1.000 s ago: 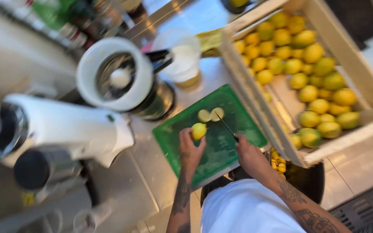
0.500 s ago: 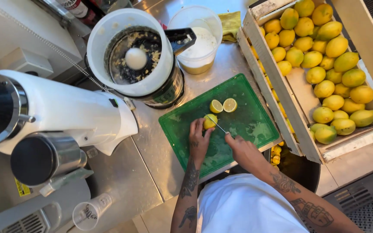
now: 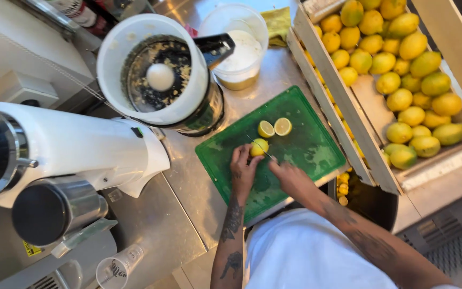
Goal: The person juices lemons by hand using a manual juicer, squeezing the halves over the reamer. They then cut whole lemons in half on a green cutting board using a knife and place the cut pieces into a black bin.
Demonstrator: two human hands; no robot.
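On the green cutting board (image 3: 306,147) my left hand (image 3: 243,170) pins a whole yellow lemon (image 3: 259,146) with its fingertips. My right hand (image 3: 290,178) grips a knife (image 3: 259,148) whose thin blade lies across that lemon. Two lemon halves (image 3: 274,128) rest cut side up just beyond it on the board, apart from both hands.
A wooden crate (image 3: 348,128) of several lemons stands to the right. A white citrus juicer bowl (image 3: 159,72) and a plastic tub of juice (image 3: 239,51) sit behind the board. A large white machine (image 3: 65,152) fills the left; a dark bin (image 3: 367,200) lies below the crate.
The view has shifted slightly and come closer. The knife blade now rests across the lemon under my left hand; the two cut halves have stayed in place.
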